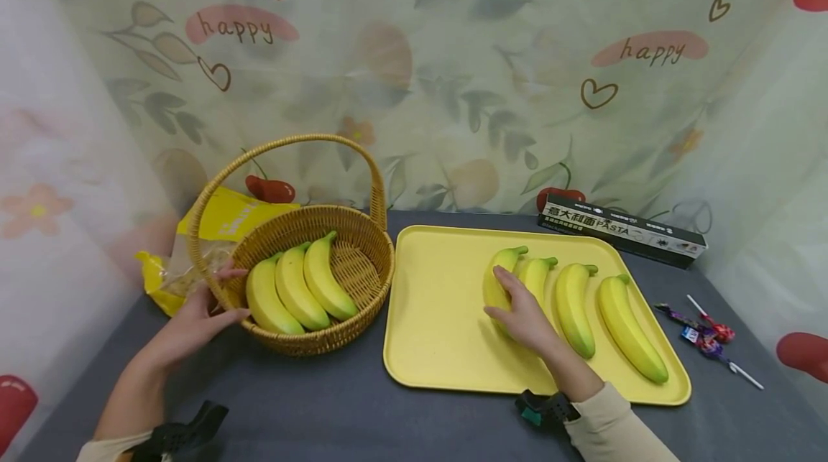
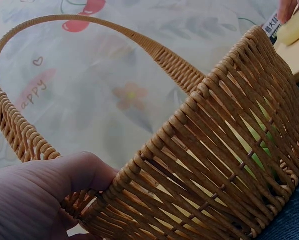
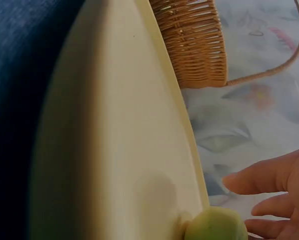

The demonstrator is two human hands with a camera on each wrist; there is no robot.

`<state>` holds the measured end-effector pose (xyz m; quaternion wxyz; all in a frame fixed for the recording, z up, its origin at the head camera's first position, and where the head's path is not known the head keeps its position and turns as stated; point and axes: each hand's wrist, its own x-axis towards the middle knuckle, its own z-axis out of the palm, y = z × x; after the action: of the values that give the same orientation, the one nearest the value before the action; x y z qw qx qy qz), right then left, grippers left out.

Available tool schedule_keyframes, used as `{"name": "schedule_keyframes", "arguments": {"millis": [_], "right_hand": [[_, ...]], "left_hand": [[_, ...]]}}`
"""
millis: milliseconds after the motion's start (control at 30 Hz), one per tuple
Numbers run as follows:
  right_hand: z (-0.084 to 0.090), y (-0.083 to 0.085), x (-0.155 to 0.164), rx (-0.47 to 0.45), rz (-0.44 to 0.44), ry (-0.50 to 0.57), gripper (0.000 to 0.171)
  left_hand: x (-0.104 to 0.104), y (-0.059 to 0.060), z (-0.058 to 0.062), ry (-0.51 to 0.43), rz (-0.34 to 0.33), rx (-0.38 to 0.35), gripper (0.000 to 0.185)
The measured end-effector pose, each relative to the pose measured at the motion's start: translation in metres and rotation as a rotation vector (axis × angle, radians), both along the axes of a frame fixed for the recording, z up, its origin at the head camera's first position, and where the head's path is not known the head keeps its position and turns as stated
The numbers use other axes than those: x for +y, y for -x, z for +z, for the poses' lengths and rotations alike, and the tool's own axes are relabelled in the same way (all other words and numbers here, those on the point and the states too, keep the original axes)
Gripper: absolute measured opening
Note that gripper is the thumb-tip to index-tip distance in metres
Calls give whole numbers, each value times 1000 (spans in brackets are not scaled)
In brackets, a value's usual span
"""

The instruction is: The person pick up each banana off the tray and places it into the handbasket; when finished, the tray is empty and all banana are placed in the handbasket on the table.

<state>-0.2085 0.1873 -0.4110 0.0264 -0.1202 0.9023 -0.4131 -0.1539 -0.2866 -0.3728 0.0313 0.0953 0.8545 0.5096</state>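
The right hand [image 1: 525,318] wraps a smooth, firm banana [image 1: 497,288]; grab its middle. The left hand [image 1: 194,322] grips the basket [image 1: 362,282].

L hand [image 1: 194,322] fingers curled — R hand [image 1: 525,317] fingers draped, gripping.
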Motion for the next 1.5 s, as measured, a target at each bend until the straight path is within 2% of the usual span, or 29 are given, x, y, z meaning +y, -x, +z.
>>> {"name": "schedule_keyframes", "arguments": {"millis": [333,633,767,1133,1500], "right_hand": [[-3,0,-4,1,28,76,69],[-7,0,-7,-44,-23,10,81],[-8,0,-8,-58,-35,-19,81],[-13,-1,-6,-65,-25,9,71],[-14,-1,-6,-49,-25,15,73]], "left_hand": [[0,0,-2,3,1,13,57],[-1,0,-2,3,0,4,58],[-1,0,-2,3,0,2,58],[-1,0,-2,16,5,4,59],[-1,0,-2,16,-5,21,58]]}}
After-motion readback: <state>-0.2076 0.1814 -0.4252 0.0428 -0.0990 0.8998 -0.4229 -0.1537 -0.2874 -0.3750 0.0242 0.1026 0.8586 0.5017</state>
